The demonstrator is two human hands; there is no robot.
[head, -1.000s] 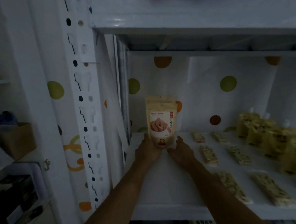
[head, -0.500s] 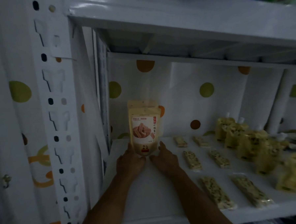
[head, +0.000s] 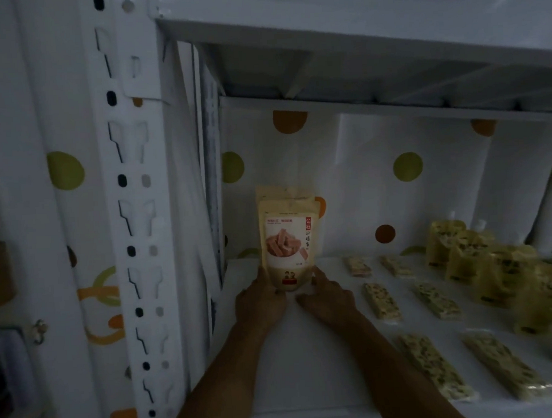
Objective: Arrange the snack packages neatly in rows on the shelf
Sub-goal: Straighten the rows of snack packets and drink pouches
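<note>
A cream stand-up snack pouch [head: 287, 240] with a red-and-pink picture stands upright at the back left of the white shelf [head: 295, 367]. A second like pouch [head: 277, 192] stands right behind it, only its top showing. My left hand [head: 259, 305] grips the front pouch's lower left edge. On the other side, my right hand [head: 329, 300] holds the lower right edge, thumb up against the pouch. The light is dim.
Flat wrapped snack bars [head: 382, 300] lie in two rows to the right. Yellow spouted pouches [head: 462, 250] stand in a row beyond them. A white perforated post [head: 134, 216] rises on the left, and the upper shelf [head: 354, 29] hangs low overhead.
My view has swung a little; both hands stay at the base of the front pouch, which remains upright in the same spot.
</note>
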